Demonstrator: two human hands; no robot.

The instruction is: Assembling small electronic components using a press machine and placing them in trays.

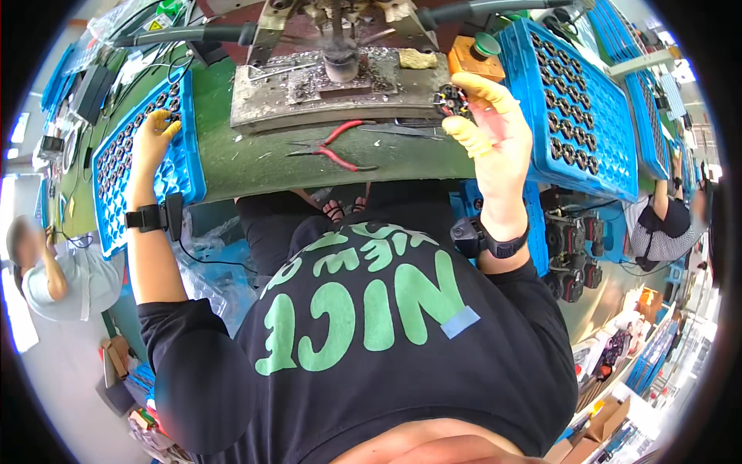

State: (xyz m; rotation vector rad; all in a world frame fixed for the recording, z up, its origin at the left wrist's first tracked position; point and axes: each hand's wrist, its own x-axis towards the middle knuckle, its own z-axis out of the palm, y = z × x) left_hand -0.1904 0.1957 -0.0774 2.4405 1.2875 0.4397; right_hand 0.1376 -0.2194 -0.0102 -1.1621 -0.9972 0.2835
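Note:
My right hand [498, 127], with yellow covers on its fingers, holds a small round black part with coloured wires [450, 100] between thumb and fingertips. It is raised beside the right end of the press's metal base [263, 108]. My left hand [154, 138], also in yellow finger covers, reaches over the left blue tray [193, 166]. Its thumb and fingers close around a small black ring-shaped part [175, 118] at the tray's inner side. More such parts stand in rows in this tray. The press ram [340, 62] stands over a block covered with metal chips.
Red-handled pliers [336, 147] and tweezers [402, 131] lie on the green bench [255, 158]. A green push button [485, 46] tops an orange box. Stacked blue trays [610, 139] with black rings stand at right. Two people sit at the far left and right.

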